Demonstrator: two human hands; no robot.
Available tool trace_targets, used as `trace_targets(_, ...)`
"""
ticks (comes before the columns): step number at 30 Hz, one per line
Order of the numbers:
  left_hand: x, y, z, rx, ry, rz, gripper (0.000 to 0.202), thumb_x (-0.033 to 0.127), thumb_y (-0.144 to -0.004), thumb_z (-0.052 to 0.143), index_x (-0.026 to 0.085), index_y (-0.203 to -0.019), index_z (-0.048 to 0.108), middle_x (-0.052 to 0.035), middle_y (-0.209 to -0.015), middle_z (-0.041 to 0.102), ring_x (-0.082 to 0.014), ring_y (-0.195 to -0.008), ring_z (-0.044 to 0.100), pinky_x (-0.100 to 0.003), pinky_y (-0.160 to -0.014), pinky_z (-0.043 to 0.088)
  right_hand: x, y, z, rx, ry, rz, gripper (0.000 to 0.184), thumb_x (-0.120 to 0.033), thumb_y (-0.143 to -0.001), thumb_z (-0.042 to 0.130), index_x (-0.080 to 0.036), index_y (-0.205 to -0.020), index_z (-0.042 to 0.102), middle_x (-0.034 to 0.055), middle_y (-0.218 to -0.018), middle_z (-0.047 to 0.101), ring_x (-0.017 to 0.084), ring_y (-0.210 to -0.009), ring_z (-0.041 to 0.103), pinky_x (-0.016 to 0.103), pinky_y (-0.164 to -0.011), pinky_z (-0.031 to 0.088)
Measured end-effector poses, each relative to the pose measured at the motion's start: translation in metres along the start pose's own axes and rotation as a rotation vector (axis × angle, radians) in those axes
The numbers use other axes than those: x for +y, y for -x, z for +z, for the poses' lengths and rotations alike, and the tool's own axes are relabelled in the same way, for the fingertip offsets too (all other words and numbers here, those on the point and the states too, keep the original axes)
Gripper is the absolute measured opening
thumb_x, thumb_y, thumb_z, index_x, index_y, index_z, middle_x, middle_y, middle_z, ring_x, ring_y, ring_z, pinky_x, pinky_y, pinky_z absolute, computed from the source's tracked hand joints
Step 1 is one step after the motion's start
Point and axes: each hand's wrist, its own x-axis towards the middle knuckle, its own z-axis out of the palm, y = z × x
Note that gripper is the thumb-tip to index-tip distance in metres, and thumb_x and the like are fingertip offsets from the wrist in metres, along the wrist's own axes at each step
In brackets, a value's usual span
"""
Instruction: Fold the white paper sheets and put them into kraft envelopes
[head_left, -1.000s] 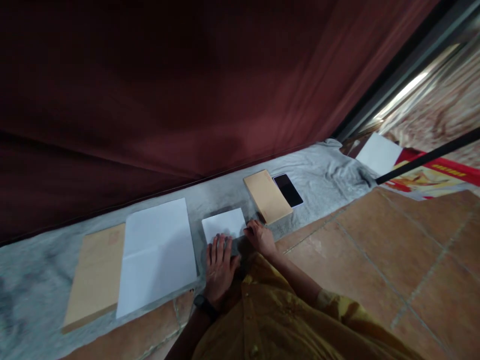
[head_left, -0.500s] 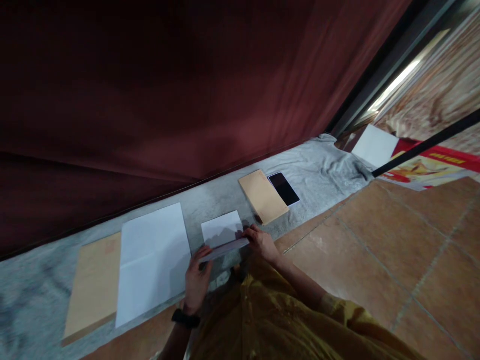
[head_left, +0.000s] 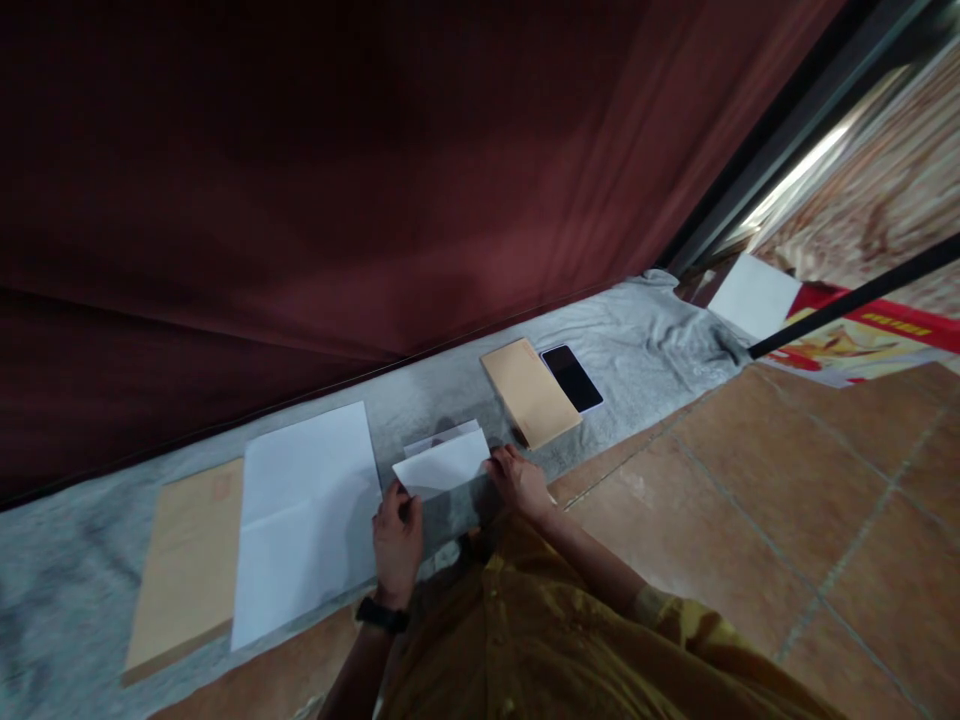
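From where I stand, the step in hand looks like folding a small white paper [head_left: 442, 467], which sits on the grey cloth [head_left: 626, 318] between a large white sheet [head_left: 309, 525] and a brown envelope [head_left: 532, 394] with a phone [head_left: 571, 378] just beside it. The left hand [head_left: 398, 540] has its grip closed on the near left corner, thumb and fingers pinching; the right hand [head_left: 519, 482] has its grip closed at the right edge. Behind the paper shows a pale strip [head_left: 441, 438]; in this dim light I can't fairly say whether the two are joined. The next move, I'd judge, calls for squaring the edges before pressing any crease.
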Motion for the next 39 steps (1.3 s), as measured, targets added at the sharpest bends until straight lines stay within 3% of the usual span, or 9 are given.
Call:
trace_targets(6,0.008,-0.003,0.004,0.085,-0.086,0.022,0.03,0.034,-0.088,0.053,0.021,-0.114,0.061,-0.0102,-0.102,0.072,-0.0288,-0.096,0.066,-0.046,-0.089,0.049,-0.009,-0.004,0.003,0.028,0.016,0.055,0.034,-0.044,-0.108,0.034,-0.023,-0.111,0.061,0.0072,-0.116,0.067,0.017,-0.092,0.069,0.025,-0.07,0.046)
trace_targets(22,0.004,-0.013,0.003,0.01,-0.179,-0.028,0.061,0.037,-0.086,0.056,0.015,-0.141,0.046,-0.008,-0.09,0.074,-0.0306,-0.091,0.065,-0.047,-0.085,0.048,-0.014,-0.01,0.0,0.013,0.002,0.077,0.033,-0.04,-0.106,0.035,-0.02,-0.116,0.06,0.0124,-0.117,0.067,0.021,-0.093,0.068,0.029,-0.073,0.051)
trace_targets(33,0.014,-0.014,0.001,-0.055,-0.334,0.005,0.057,0.032,-0.091,0.049,0.009,-0.142,0.047,-0.0117,-0.091,0.074,-0.0308,-0.093,0.063,-0.045,-0.082,0.047,-0.012,-0.01,0.004,0.048,-0.02,0.072,0.03,-0.038,-0.106,0.035,-0.021,-0.116,0.058,0.011,-0.117,0.067,0.021,-0.092,0.069,0.029,-0.073,0.051)
trace_targets(39,0.015,-0.014,0.002,-0.055,-0.33,-0.018,0.053,0.03,-0.09,0.05,0.012,-0.14,0.05,-0.0098,-0.091,0.074,-0.0302,-0.094,0.062,-0.045,-0.085,0.044,-0.012,-0.01,0.006,0.044,-0.008,0.078,0.029,-0.038,-0.106,0.036,-0.02,-0.117,0.056,0.0117,-0.118,0.067,0.02,-0.092,0.068,0.028,-0.074,0.051)
